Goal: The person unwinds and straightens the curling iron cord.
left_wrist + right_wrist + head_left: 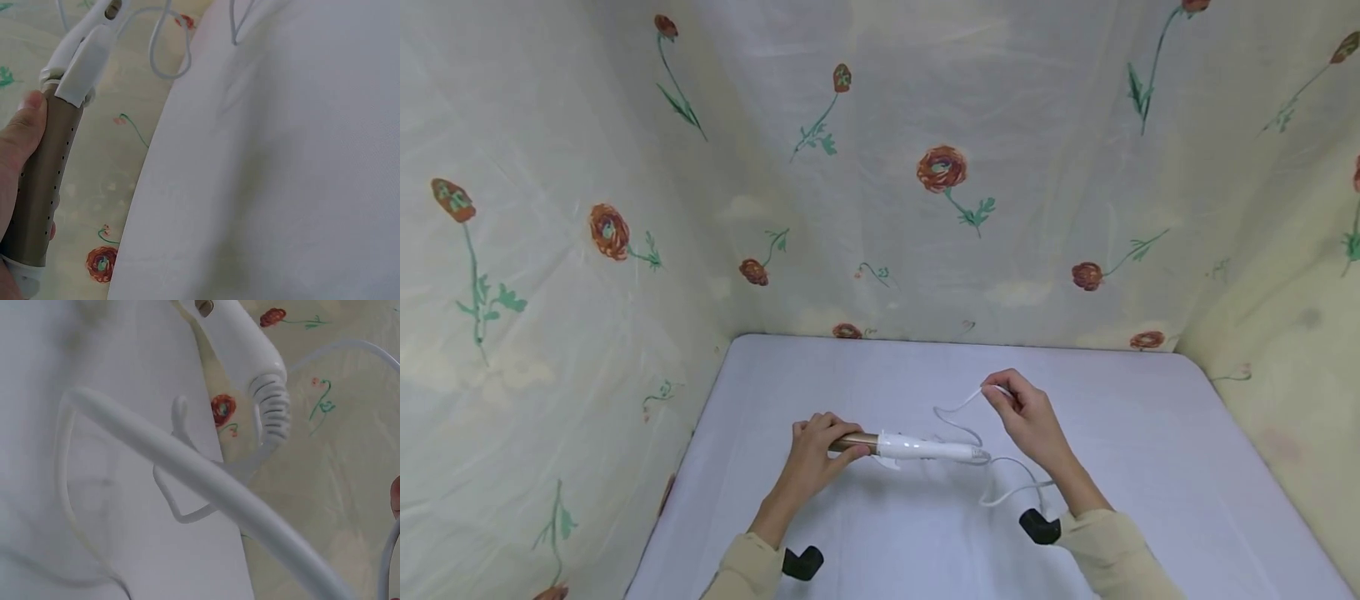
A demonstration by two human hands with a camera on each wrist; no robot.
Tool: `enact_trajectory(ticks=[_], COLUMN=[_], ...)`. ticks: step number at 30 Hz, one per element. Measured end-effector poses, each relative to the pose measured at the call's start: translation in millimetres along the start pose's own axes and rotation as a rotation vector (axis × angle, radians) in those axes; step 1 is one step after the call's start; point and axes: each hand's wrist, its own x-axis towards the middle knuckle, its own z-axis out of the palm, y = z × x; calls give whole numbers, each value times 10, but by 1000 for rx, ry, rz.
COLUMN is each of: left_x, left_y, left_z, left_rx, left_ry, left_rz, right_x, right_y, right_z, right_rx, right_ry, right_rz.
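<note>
A curling iron (925, 448) with a white handle and a gold-brown barrel is held level over the white table. My left hand (818, 454) grips it by the barrel, thumb along the near side. Small holes dot the barrel (47, 175) in the left wrist view, and a white clamp lever (84, 65) sits beside the handle. To the right, my right hand (1028, 421) pinches the white cord between thumb and fingers. The cord (206, 478) crosses close to the right wrist camera, and the handle's ribbed strain relief (270, 406) shows behind it. The plug end cannot be made out.
Loose cord loops (1022, 488) hang between the handle and my right forearm. A white-covered table (910, 533) lies below, with flower-patterned cloth (880, 208) behind it and at both sides. Black wrist pieces (1040, 527) sit near both sleeves.
</note>
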Motion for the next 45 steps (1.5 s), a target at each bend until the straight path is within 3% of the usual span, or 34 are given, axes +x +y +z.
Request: enact_trajectory(ticks=[5, 10, 16, 19, 25, 30, 36, 40, 45], left_x=[10, 20, 31, 51, 127, 208, 330, 407, 434], left_y=[-7, -23, -27, -23, -10, -8, -30, -78, -174], left_z=[-50, -86, -103, -96, -74, -55, 33, 137, 356], left_rx=[-40, -87, -180, -231, -273, -244, -171, -150, -108], left_ry=[-5, -24, -30, -13, 88, 190, 254, 260, 201], left_rz=[32, 66, 81, 76, 36, -25, -45, -66, -98], right_x=[5, 0, -87, -164, -358, -555, -730, -867, -1059], right_y=[352, 604, 763, 831, 904, 929, 882, 847, 763], right_z=[58, 92, 176, 247, 409, 557, 691, 785, 853], right_rx=[12, -55, -151, -170, -89, -75, -68, -4, -15], right_ry=[35, 30, -79, -150, -238, -284, -339, -400, -471], right_rz=[72, 136, 246, 257, 204, 253, 294, 300, 324])
